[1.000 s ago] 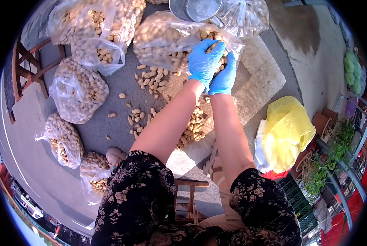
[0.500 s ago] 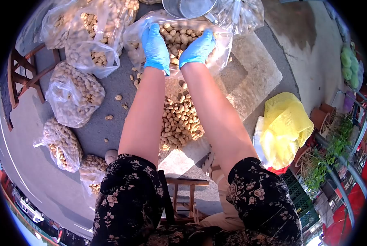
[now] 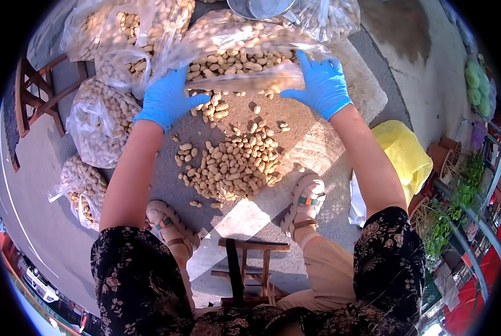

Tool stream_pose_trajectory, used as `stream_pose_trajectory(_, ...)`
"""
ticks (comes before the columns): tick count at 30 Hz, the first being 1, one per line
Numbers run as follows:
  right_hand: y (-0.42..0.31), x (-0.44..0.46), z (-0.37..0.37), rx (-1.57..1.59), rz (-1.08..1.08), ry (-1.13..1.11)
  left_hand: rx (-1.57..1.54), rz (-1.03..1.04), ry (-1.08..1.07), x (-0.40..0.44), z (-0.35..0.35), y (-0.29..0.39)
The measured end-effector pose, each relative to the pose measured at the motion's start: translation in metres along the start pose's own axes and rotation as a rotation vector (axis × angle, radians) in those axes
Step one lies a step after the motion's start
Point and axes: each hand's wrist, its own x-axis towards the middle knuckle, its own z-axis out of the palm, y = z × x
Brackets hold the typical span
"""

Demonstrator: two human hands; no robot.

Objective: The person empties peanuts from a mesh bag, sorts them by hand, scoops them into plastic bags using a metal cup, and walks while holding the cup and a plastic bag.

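Note:
A clear plastic bag (image 3: pixel 245 83) filled with peanuts lies at the top middle, its mouth facing me and its front edge stretched sideways. My left hand (image 3: pixel 169 101), in a blue glove, grips the bag's left side with the thumb pointing right; its other fingers are partly hidden. At the bag's right corner, my right hand (image 3: pixel 320 87), also blue-gloved, holds the plastic with thumb and fingers spread around the edge. Below the bag, a loose heap of peanuts (image 3: pixel 236 165) lies on the ground, with smaller groups scattered around it.
Several peanut-filled bags (image 3: pixel 102 120) stand at the left beside a wooden stool (image 3: pixel 35 92). A metal pan (image 3: pixel 261 8) sits behind the bag. At the right are a yellow mesh bag (image 3: pixel 404 154) and potted plants (image 3: pixel 457 196). Another wooden stool (image 3: pixel 256 246) is beneath me.
Both hands have come out of the middle of the bag's mouth and moved apart to its sides. The front edge is now pulled wide, and more of the peanut heap shows.

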Motion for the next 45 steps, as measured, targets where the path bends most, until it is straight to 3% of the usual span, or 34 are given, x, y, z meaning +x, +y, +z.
stream_pose_trajectory(1, 0.006, -0.007, -0.001, -0.075, -0.044, -0.007, 0.081, 0.028, 0.016, -0.004, -0.008, -0.002)
stream_pose_trajectory(2, 0.011, -0.013, -0.001, -0.139, -0.089, 0.111, 0.021, -0.081, -0.115, -0.004, -0.024, 0.005)
stream_pose_trajectory(5, 0.025, -0.019, -0.019, -0.226, -0.121, 0.247, 0.158, -0.073, 0.001, 0.005, -0.045, -0.012)
stream_pose_trajectory(7, 0.031, -0.021, -0.033, -0.066, -0.132, 0.510, 0.192, 0.020, 0.201, 0.012, -0.071, -0.008)
stream_pose_trajectory(9, 0.036, -0.020, -0.054, -0.021, -0.106, 0.651, 0.040, 0.267, 0.658, 0.026, -0.077, -0.026)
stream_pose_trajectory(12, 0.028, -0.028, -0.067, 0.083, -0.030, 0.818, 0.257, 0.160, 0.608, 0.022, -0.093, -0.026)
stream_pose_trajectory(13, 0.026, -0.029, -0.067, 0.118, -0.023, 0.897, 0.116, 0.058, 0.565, 0.020, -0.093, -0.020)
stream_pose_trajectory(15, 0.019, -0.028, -0.046, 0.392, -0.072, 0.860, -0.160, -0.134, 0.466, 0.013, -0.095, 0.000)
stream_pose_trajectory(18, -0.023, -0.039, -0.020, 0.744, -0.238, 0.699, -0.471, 0.005, 0.450, -0.010, -0.054, 0.021)
stream_pose_trajectory(19, -0.045, -0.049, -0.019, 0.798, -0.284, 0.670, -0.421, 0.110, 0.442, -0.021, -0.041, 0.037)
stream_pose_trajectory(21, -0.082, -0.063, -0.008, 0.840, -0.369, 0.515, -0.501, 0.197, 0.121, -0.050, -0.026, 0.069)
stream_pose_trajectory(23, -0.099, -0.073, 0.014, 0.941, -0.448, 0.462, -0.368, 0.246, -0.008, -0.073, 0.005, 0.082)
stream_pose_trajectory(27, -0.096, -0.110, 0.009, 0.968, -0.599, 0.263, -0.586, 0.100, -0.526, -0.122, -0.005, 0.081)
stream_pose_trajectory(30, -0.090, -0.142, -0.003, 1.074, -0.635, 0.115, -0.888, 0.032, -0.664, -0.155, -0.027, 0.078)
stream_pose_trajectory(34, -0.088, -0.163, -0.023, 1.195, -0.639, -0.122, -0.928, 0.089, -0.800, -0.171, -0.055, 0.073)
stream_pose_trajectory(37, -0.097, -0.156, -0.032, 1.279, -0.661, -0.121, -0.802, 0.118, -0.700, -0.172, -0.069, 0.086)
stream_pose_trajectory(40, -0.101, -0.130, -0.058, 1.231, -0.745, -0.217, -0.671, 0.158, -0.409, -0.171, -0.035, 0.105)
stream_pose_trajectory(42, -0.097, -0.081, -0.072, 1.087, -0.715, 0.248, -0.717, 0.135, -0.361, -0.167, -0.017, 0.108)
stream_pose_trajectory(43, -0.093, -0.054, -0.074, 0.853, -0.440, 0.474, -0.746, 0.124, -0.338, -0.163, -0.013, 0.110)
stream_pose_trajectory(45, -0.088, -0.001, -0.076, 0.564, -0.013, 0.706, -0.713, 0.129, -0.375, -0.155, -0.015, 0.114)
